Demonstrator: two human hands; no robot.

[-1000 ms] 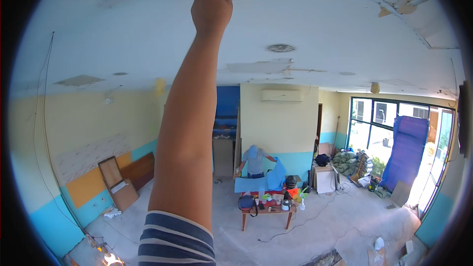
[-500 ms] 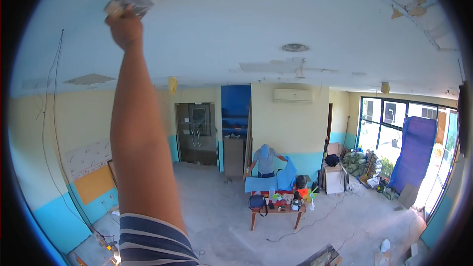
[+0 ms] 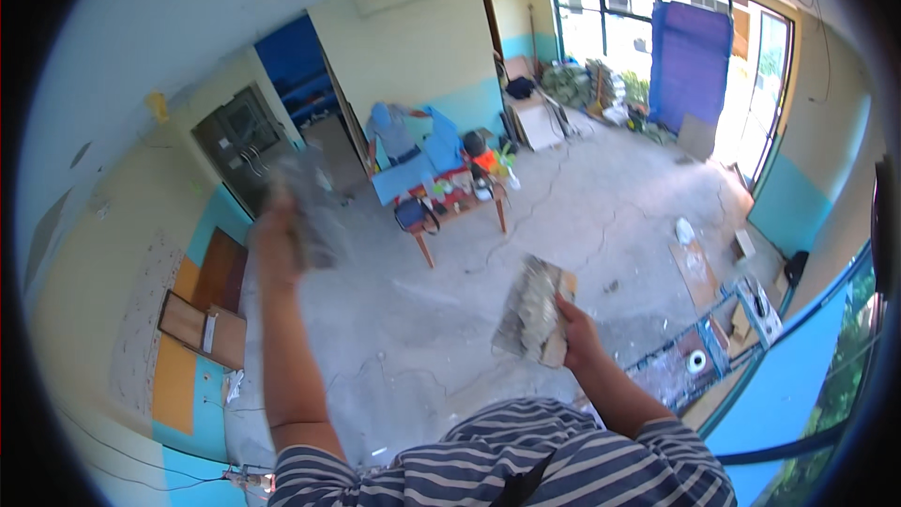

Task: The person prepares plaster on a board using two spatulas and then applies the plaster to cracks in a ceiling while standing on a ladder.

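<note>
My left hand (image 3: 280, 225) is raised at the left of the view, closed on a motion-blurred metal scraper (image 3: 314, 216), whose blade points upward and right. At lower middle right, my right hand (image 3: 574, 324) grips a flat metal plate with a tan backing (image 3: 533, 310); pale, lumpy paste lies on the plate. The two tools are apart. My striped-sleeved forearms come up from the lower edge.
A person in a blue cap (image 3: 385, 136) stands behind a table (image 3: 427, 249) covered with items. Sacks (image 3: 568, 84) and boards line the window wall. A blue metal scaffold (image 3: 718, 343) is at lower right, boards (image 3: 197, 338) at left, the ceiling (image 3: 188, 0) above.
The view has tipped down from the ceiling. My left hand and scraper have come down from the ceiling; my right hand with the paste-covered plate has come into view.
</note>
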